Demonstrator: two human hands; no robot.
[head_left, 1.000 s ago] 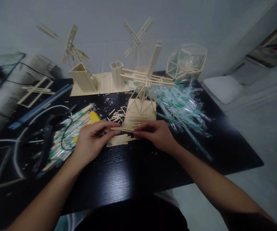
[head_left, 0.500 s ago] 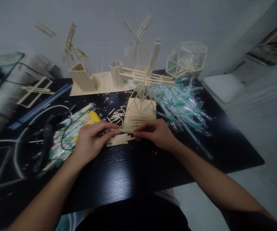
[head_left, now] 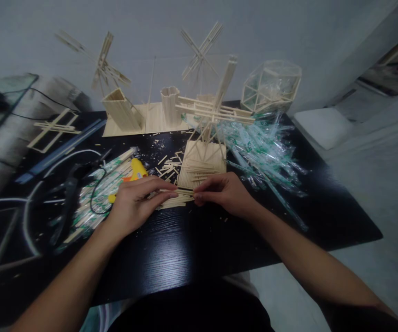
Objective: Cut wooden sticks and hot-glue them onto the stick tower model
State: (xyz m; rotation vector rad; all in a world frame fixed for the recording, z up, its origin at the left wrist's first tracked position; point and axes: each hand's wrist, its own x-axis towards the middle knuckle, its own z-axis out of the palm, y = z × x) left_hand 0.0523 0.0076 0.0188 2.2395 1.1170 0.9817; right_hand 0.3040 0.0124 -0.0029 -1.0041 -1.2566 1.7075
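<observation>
My left hand (head_left: 137,203) and my right hand (head_left: 223,193) meet over a small pile of cut wooden sticks (head_left: 177,199) on the black table (head_left: 199,244). Both hands pinch the ends of one thin wooden stick (head_left: 181,192), held level just above the pile. Right behind it stands a stick windmill model (head_left: 210,115) on a square slatted base (head_left: 202,159). Short stick offcuts (head_left: 168,167) lie to the left of that base.
A yellow glue gun (head_left: 134,171) and wrapped chopsticks (head_left: 107,191) lie left, beside black cables (head_left: 63,193). Empty clear wrappers (head_left: 261,147) spread right. Two more stick windmills (head_left: 115,97), a stick cup (head_left: 169,106) and a faceted dome (head_left: 271,85) stand at the back. The table's right edge drops to floor.
Both hands have lowered slightly with the stick, bringing it closer to the pile. The view shifted a little to the left.
</observation>
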